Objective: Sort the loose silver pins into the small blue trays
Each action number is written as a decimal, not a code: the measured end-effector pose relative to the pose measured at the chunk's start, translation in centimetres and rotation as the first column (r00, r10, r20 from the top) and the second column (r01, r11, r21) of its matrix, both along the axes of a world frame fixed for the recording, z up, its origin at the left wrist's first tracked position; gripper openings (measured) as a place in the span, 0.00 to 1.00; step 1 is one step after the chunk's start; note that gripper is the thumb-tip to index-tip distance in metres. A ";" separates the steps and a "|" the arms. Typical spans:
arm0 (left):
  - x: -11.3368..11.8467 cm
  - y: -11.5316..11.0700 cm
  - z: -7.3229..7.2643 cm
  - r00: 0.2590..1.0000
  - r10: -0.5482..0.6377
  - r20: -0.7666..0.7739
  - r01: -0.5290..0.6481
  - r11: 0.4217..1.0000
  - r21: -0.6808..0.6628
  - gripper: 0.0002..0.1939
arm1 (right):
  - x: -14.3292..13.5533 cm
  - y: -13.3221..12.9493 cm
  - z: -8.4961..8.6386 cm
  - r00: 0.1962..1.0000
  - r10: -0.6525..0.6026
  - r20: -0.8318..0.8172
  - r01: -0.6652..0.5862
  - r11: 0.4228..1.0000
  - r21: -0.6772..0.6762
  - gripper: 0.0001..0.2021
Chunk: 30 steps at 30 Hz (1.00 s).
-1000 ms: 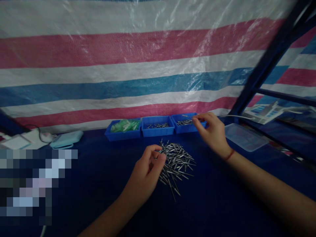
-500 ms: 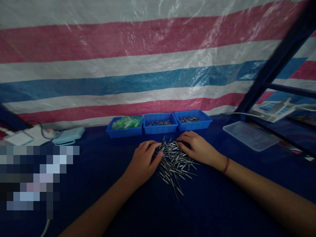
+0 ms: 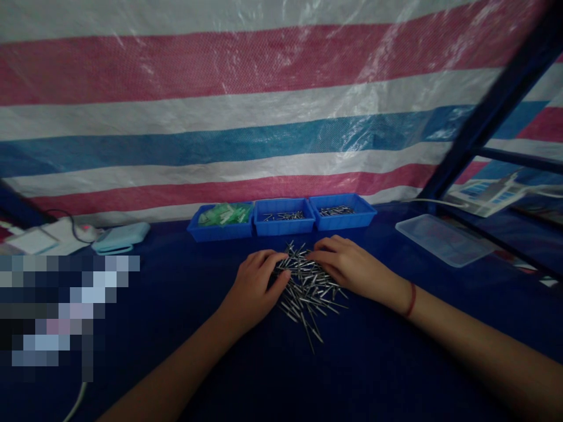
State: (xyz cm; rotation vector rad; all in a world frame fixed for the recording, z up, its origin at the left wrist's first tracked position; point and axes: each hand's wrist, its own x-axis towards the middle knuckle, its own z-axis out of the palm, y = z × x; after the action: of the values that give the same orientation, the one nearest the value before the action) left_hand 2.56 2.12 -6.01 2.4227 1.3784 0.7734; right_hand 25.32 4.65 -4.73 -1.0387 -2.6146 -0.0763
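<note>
A loose pile of thin silvery metal pins (image 3: 308, 287) lies on the dark blue table. My left hand (image 3: 257, 287) rests at the pile's left side, thumb and fingers apart, touching its edge. At the upper right of the pile is my right hand (image 3: 345, 264), its thumb and fingertips drawn together over the pins; whatever is between them is too small to make out. Behind the pile stand three blue bins: the left bin (image 3: 220, 234) holds green plastic packets (image 3: 226, 214), while the middle bin (image 3: 284, 227) and right bin (image 3: 345, 221) hold small metal pieces.
A clear plastic lid (image 3: 446, 240) lies at the right. Toward the left are a light blue case (image 3: 121, 237) and a white device (image 3: 70, 234) with cables. Striped sheeting hangs behind the bins, and a dark frame (image 3: 488, 117) rises at the right.
My right hand has shifted slightly left over the pile, and its thumb and fingers have closed together. The left hand has stayed nearly still.
</note>
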 end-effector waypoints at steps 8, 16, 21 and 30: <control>0.4 -0.9 0.5 0.998 -0.033 0.045 0.033 0.999 -0.002 0.13 | 0.3 -0.3 1.0 0.987 -0.021 0.159 0.005 0.995 0.098 0.09; 0.4 -1.0 0.7 0.995 -0.032 0.097 0.030 0.999 0.021 0.12 | 0.8 -0.8 1.8 0.986 -0.031 0.166 0.017 0.997 0.080 0.08; 0.5 -1.1 0.9 0.983 -0.068 0.173 0.063 0.997 0.032 0.12 | 0.0 -1.9 2.5 0.981 -0.071 -0.178 0.048 0.990 -0.131 0.08; 1.4 -2.4 2.3 0.901 -0.107 0.420 0.133 0.990 -0.034 0.07 | -2.9 -4.7 2.4 0.831 -0.175 -0.529 -0.157 0.837 -0.524 0.09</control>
State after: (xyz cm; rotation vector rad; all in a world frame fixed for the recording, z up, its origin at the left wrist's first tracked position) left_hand 3.94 -0.24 -3.67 2.1046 1.0579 1.1179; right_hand 22.44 -0.05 -2.29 -1.0326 -2.0998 0.9032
